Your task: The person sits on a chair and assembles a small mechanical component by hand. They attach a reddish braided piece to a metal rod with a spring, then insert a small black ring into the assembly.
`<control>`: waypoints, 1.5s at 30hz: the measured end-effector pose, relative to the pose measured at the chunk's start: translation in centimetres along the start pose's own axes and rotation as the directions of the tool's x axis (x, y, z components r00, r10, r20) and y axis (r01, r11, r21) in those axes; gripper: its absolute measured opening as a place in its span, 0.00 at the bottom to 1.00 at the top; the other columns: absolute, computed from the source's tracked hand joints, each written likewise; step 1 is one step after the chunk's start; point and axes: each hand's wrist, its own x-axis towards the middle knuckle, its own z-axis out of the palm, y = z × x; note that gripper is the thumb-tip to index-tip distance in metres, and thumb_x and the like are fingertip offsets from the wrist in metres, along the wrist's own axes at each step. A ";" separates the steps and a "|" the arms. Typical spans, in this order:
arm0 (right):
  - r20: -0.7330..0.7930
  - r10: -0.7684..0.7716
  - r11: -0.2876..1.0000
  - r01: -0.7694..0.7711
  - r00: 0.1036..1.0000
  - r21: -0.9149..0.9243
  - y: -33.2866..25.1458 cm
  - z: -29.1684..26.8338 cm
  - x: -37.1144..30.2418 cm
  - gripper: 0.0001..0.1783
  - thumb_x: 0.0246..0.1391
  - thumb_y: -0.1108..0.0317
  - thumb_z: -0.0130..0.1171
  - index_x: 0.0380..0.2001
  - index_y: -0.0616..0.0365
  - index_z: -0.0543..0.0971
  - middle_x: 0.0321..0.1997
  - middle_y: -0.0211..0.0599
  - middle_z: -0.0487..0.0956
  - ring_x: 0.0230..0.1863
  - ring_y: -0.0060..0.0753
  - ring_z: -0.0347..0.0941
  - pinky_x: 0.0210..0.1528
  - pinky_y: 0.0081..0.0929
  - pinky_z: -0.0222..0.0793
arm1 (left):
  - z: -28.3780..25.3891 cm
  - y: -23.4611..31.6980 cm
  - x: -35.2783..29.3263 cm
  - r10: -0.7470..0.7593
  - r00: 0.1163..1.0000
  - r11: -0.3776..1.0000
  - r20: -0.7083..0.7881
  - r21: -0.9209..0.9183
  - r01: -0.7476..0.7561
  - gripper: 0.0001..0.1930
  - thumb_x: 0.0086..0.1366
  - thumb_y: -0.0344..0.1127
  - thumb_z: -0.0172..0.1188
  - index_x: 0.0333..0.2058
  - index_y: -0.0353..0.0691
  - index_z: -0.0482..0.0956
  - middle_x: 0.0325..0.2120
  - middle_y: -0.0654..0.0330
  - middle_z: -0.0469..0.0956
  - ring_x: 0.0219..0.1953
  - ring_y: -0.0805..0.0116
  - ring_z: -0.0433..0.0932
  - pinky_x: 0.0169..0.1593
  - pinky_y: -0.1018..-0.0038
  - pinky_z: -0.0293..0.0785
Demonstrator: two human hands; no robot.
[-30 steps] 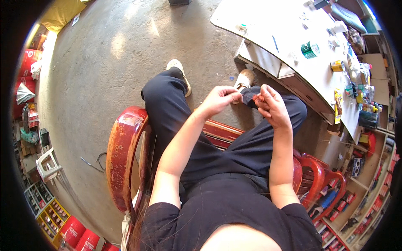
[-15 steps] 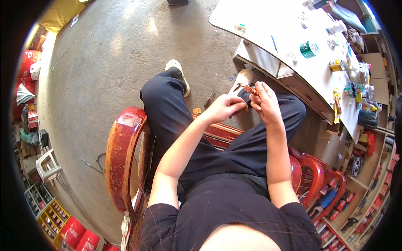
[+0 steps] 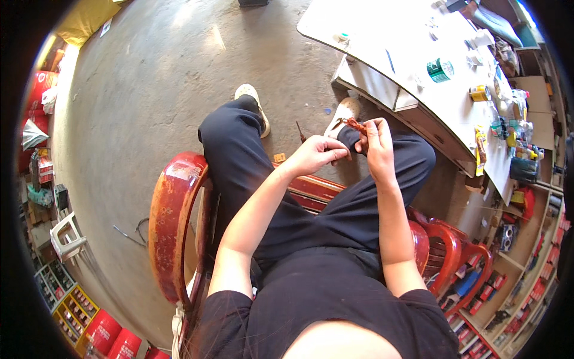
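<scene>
My right hand (image 3: 379, 151) is closed, thumb and fingers pinching a small reddish-brown bundle (image 3: 355, 124) that looks like twisted cord. The bundle sticks out to the left of its fingertips, above my right trouser leg. Just left of it, my left hand (image 3: 315, 155) is closed in a pinch, its fingertips close to the right hand's lower fingers. What lies between the left fingertips is too small to make out. A thin dark strand (image 3: 300, 131) with a reddish-brown thicker end shows beside the left knuckles; whether the left hand holds it I cannot tell.
I sit on a red wooden armchair (image 3: 173, 227). A white-topped table (image 3: 371, 36) stands ahead right, bearing a green-labelled jar (image 3: 440, 70) and several bottles. A small orange piece (image 3: 279, 157) lies on the concrete floor (image 3: 161, 107). Left stands a white plastic stool (image 3: 67, 236); shelves (image 3: 526, 239) line the right.
The thin dark strand by my left hand has swung to a different slant. Both hands have shifted slightly, and the reddish-brown bundle has moved a little left and down.
</scene>
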 end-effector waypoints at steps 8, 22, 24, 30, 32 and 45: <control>0.135 -0.021 0.997 0.010 0.991 0.082 -2.1 0.7 -1.5 0.08 0.69 0.66 0.43 0.35 0.57 0.65 0.27 0.26 0.65 0.25 0.14 0.57 0.25 0.16 0.62 | -0.8 0.1 -0.1 -0.037 0.999 0.999 0.006 -0.021 0.037 0.11 0.68 0.39 0.56 0.37 0.39 0.83 0.20 0.71 0.73 0.24 0.84 0.67 0.29 0.84 0.62; 0.156 -0.023 0.999 0.018 0.988 0.032 -0.9 1.3 -2.2 0.07 0.68 0.67 0.44 0.35 0.57 0.66 0.25 0.22 0.65 0.21 0.11 0.57 0.21 0.13 0.55 | -0.5 -0.1 0.8 -0.050 0.972 0.999 0.229 0.018 0.047 0.11 0.68 0.39 0.57 0.39 0.39 0.82 0.19 0.68 0.75 0.20 0.84 0.63 0.25 0.84 0.60; 0.296 0.092 0.995 -0.096 0.951 0.001 -2.1 1.1 -2.2 0.07 0.68 0.67 0.44 0.35 0.57 0.66 0.24 0.22 0.65 0.21 0.11 0.56 0.20 0.13 0.54 | -1.0 0.2 1.0 -0.051 0.971 0.998 0.233 -0.024 0.058 0.10 0.67 0.38 0.57 0.39 0.39 0.82 0.21 0.68 0.76 0.21 0.83 0.67 0.25 0.84 0.63; 0.561 0.237 0.824 0.142 0.793 -0.548 -4.3 -1.0 -1.0 0.09 0.66 0.66 0.47 0.32 0.59 0.66 0.22 0.34 0.71 0.20 0.28 0.67 0.23 0.26 0.62 | -3.6 0.7 1.9 -0.159 0.984 0.937 0.078 0.326 0.126 0.08 0.63 0.35 0.62 0.33 0.36 0.81 0.23 0.69 0.77 0.24 0.82 0.73 0.27 0.83 0.70; 0.502 0.075 0.624 0.352 0.861 -0.697 -1.4 -2.1 -0.5 0.10 0.64 0.67 0.48 0.32 0.62 0.66 0.24 0.45 0.76 0.24 0.43 0.75 0.26 0.36 0.66 | -2.9 0.8 2.0 -0.131 0.990 0.924 -0.060 0.354 0.144 0.09 0.61 0.36 0.64 0.32 0.35 0.82 0.21 0.69 0.77 0.22 0.82 0.70 0.26 0.82 0.68; 0.610 0.309 0.915 -0.403 0.729 0.017 -4.6 -2.0 -0.9 0.09 0.67 0.63 0.47 0.37 0.56 0.69 0.23 0.20 0.63 0.21 0.09 0.52 0.18 0.11 0.49 | -3.3 -0.6 2.1 0.034 0.992 0.992 -0.125 0.124 -0.018 0.08 0.64 0.33 0.61 0.37 0.34 0.82 0.29 0.64 0.81 0.32 0.79 0.77 0.37 0.80 0.73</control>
